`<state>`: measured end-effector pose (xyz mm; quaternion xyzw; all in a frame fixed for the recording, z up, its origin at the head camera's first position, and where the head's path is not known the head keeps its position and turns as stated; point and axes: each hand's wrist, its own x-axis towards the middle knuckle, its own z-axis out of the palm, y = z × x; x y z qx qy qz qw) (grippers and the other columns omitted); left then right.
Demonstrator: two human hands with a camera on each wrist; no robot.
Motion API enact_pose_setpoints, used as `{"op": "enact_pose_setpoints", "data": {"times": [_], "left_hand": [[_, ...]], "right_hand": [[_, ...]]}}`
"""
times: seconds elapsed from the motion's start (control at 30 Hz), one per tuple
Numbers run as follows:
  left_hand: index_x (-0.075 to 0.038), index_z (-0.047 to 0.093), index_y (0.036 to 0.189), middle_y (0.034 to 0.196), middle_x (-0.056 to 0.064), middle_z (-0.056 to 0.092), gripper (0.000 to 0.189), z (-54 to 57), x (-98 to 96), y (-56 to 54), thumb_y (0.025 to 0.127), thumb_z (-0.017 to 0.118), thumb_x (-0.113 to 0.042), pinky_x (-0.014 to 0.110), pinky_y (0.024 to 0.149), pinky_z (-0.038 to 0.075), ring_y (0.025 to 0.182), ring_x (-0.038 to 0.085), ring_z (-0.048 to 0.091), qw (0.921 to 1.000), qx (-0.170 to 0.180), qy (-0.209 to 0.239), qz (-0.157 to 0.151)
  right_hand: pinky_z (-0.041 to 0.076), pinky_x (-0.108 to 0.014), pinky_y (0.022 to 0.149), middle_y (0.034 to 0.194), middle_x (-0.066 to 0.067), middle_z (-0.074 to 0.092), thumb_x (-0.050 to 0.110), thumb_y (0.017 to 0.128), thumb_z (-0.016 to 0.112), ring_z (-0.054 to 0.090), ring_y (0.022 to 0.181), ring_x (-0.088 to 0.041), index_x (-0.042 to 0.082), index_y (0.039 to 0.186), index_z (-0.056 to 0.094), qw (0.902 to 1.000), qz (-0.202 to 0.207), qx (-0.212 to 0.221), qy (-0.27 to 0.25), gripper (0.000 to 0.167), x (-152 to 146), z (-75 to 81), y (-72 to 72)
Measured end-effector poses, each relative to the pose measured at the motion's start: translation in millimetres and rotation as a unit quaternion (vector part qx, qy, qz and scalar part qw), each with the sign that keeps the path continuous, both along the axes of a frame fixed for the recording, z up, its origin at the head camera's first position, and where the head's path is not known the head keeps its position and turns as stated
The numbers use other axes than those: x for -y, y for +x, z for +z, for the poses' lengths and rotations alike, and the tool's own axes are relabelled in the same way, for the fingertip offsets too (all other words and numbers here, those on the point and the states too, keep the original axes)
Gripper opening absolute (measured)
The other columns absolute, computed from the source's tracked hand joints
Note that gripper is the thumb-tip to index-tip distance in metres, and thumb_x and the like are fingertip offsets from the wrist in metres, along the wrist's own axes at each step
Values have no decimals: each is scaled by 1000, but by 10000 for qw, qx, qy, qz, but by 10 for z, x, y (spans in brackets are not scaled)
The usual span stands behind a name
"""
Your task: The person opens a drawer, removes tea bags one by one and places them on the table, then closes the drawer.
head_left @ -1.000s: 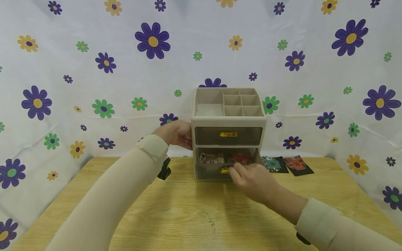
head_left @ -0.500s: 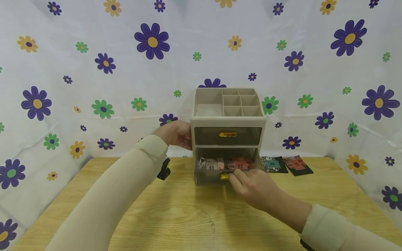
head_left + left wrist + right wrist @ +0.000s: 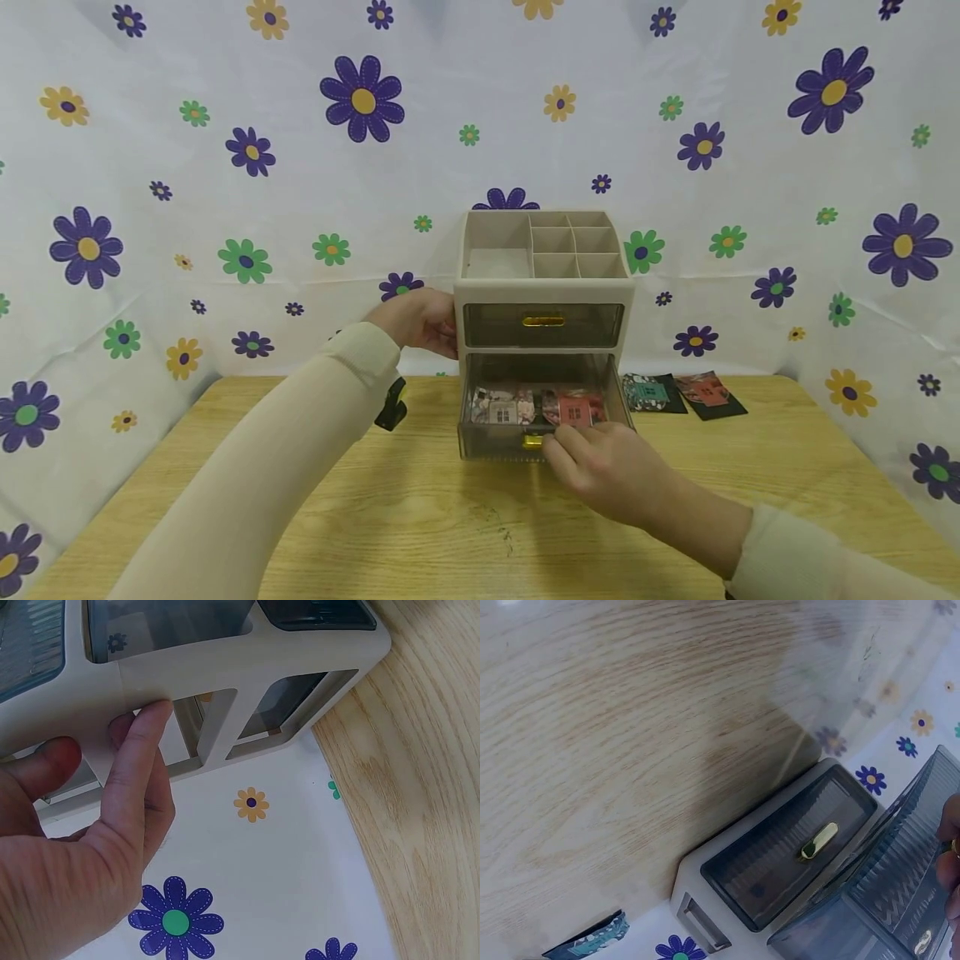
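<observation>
A beige desktop organizer point(image 3: 546, 285) with two smoky, see-through drawers stands at the back of the table. Its lower drawer point(image 3: 487, 442) is pulled out, showing a pale printed packet point(image 3: 501, 407) and a red one point(image 3: 574, 408) lying side by side inside. My right hand point(image 3: 609, 471) pinches that drawer's gold handle point(image 3: 532, 442); in the right wrist view only its fingertips point(image 3: 950, 825) show at the edge. Against the organizer's left side rests my left hand point(image 3: 422, 321), its extended fingers touching the cut-out side frame in the left wrist view point(image 3: 139, 776). The upper drawer point(image 3: 543, 335) is closed.
Two more packets, one green point(image 3: 651, 392) and one red point(image 3: 708, 393), lie on the wooden table point(image 3: 405, 517) right of the organizer. Open compartments point(image 3: 576, 242) top the organizer. A flower-print cloth point(image 3: 292, 167) hangs behind and at both sides.
My right hand has drawn the lower drawer out toward me, and the packets inside now show more fully. The left hand has stayed at the organizer's side.
</observation>
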<state>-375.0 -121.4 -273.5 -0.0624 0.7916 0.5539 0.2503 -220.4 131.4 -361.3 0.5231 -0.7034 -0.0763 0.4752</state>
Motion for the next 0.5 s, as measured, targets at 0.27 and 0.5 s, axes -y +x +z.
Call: {"op": "enact_pose_setpoints", "data": {"times": [0.27, 0.5], "left_hand": [[4, 53, 129, 114, 22, 59, 32, 3, -3, -7, 99, 43, 4, 43, 94, 58, 96, 31, 64, 10000, 41, 27, -9], [4, 51, 133, 111, 20, 57, 35, 6, -16, -15, 99, 42, 5, 45, 99, 55, 95, 30, 61, 9999, 99, 74, 19]], "right_hand": [[48, -16, 42, 70, -2, 61, -1, 105, 27, 58, 49, -8, 5, 80, 63, 10000, -1, 37, 47, 44, -22, -9, 59], [48, -16, 42, 69, -2, 61, -1, 105, 28, 59, 49, -9, 6, 79, 62, 10000, 41, 53, 25, 44, -41, -1, 50]]}}
